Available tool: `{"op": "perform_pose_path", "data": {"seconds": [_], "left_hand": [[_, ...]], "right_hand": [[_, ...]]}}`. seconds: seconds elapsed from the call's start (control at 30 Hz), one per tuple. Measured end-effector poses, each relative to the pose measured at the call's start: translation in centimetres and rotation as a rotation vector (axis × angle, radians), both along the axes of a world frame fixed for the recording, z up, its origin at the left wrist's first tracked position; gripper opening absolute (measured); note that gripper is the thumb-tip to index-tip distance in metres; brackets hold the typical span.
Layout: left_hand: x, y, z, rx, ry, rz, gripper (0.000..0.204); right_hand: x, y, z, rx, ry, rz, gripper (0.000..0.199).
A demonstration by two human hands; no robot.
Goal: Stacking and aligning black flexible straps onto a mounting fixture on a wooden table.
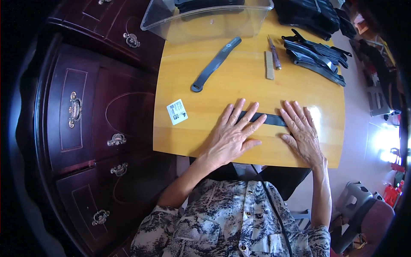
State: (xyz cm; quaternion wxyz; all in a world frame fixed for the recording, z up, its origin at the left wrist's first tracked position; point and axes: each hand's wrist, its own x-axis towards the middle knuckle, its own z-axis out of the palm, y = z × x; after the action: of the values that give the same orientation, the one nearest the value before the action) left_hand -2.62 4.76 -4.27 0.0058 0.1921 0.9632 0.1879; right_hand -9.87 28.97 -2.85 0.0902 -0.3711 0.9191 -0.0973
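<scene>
Here, in the head view, a dark strap (274, 119) lies on the yellow table (192, 139), its long axis running left to right across the person's front. The left hand (231, 136) lies palm-down over its left part, fingers fanned and grasping nothing; the right hand (303, 132) overlies its right part, fingers straight, slightly apart, likewise grasping nothing. A bare stretch shows between them, so neither hand is clearly nearer. A second strap (216, 64) lies apart, beyond the left hand.
</scene>
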Motion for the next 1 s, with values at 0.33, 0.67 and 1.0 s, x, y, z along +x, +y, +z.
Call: {"op": "perform_pose_path", "data": {"seconds": [0.33, 0.67, 1.0], "left_hand": [[-2.8, -8.8, 0.7, 0.069, 0.373, 0.599, 0.054], [-0.6, -8.4, 0.5, 0.509, 0.284, 0.765, 0.029], [3.1, -5.0, 3.6, 1.067, 0.389, 0.508, 0.042]], "right_hand": [[2.7, -0.2, 3.0, -0.358, -0.022, -0.152, 0.047], [5.6, -4.6, 2.8, -0.519, -0.09, 0.021, 0.021], [4.2, -12.6, 5.6, -0.97, -0.313, 0.019, 0.017]]}}
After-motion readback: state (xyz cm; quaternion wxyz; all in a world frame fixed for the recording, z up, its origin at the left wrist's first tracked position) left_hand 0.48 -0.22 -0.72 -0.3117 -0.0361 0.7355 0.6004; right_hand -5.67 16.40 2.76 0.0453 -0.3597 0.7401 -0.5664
